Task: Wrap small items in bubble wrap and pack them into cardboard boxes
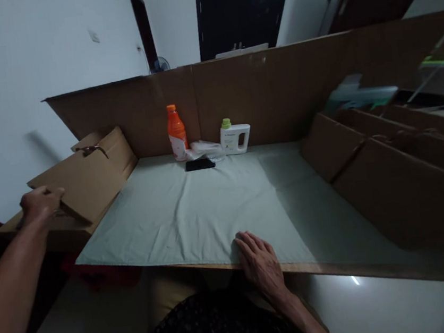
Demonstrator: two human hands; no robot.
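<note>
At the far left, my left hand is closed on the near edge of a brown cardboard box; its fingertips are partly hidden. The box stands at the table's left end, with a dark cord or handle at its top. My right hand lies palm down at the front edge of the table, fingers stretched out on a pale green cloth. Nothing shows in that hand. The cloth is wrinkled and covers the tabletop.
Along the back cardboard panel stand an orange bottle and a white jug with a green cap. Between them lie clear plastic packaging and a black phone-like slab. Cardboard boxes fill the right side.
</note>
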